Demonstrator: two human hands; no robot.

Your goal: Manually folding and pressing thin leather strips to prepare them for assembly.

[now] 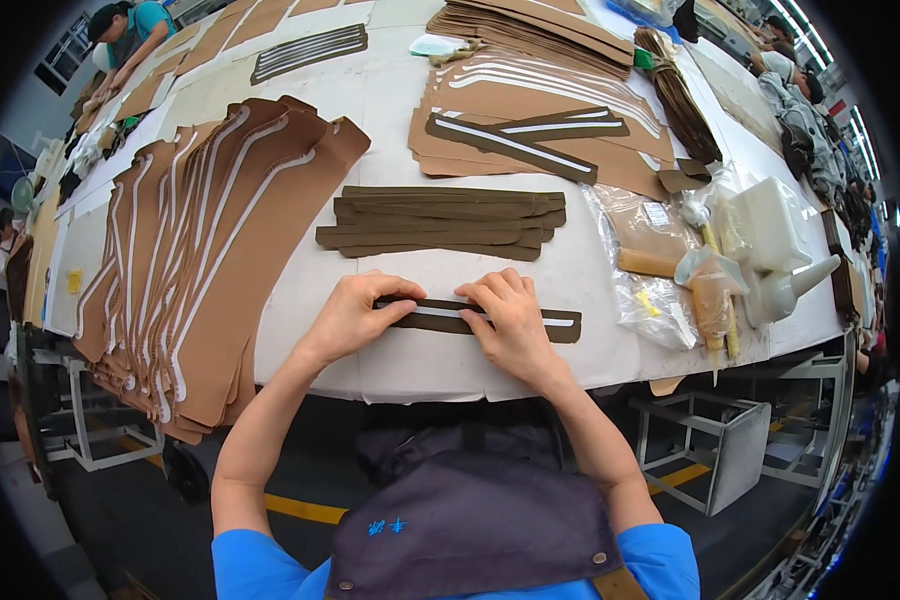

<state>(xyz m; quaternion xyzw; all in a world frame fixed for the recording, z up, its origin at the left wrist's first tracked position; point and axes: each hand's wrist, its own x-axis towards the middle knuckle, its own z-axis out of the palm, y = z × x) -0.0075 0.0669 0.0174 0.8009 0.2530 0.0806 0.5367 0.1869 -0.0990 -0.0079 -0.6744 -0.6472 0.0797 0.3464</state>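
One dark strip [435, 322] with a white stripe along its length lies on the white-covered table [595, 368], close to the near edge and directly in front of the person. The left hand [353, 315] pinches its left end between thumb and fingers, while the right hand [512, 320] has thumb and fingertips closed on it around the middle, leaving the right end free and flat. Just beyond the hands sits a loose stack of plain dark strips [440, 225], laid roughly parallel to the held one. To the left, large brown panels [245, 265] with curved white lines are fanned out and overlapping, some hanging past the table's near edge. Farther back on the right, two dark striped pieces [515, 148] cross on a pile of brown sheets [440, 95]. Right of the hands are clear plastic bags [660, 312], an amber-filled pointed applicator [713, 300] and a whitish plastic bottle [773, 225]. At the far upper left, a co-worker [148, 25] in a teal top leans over the table.
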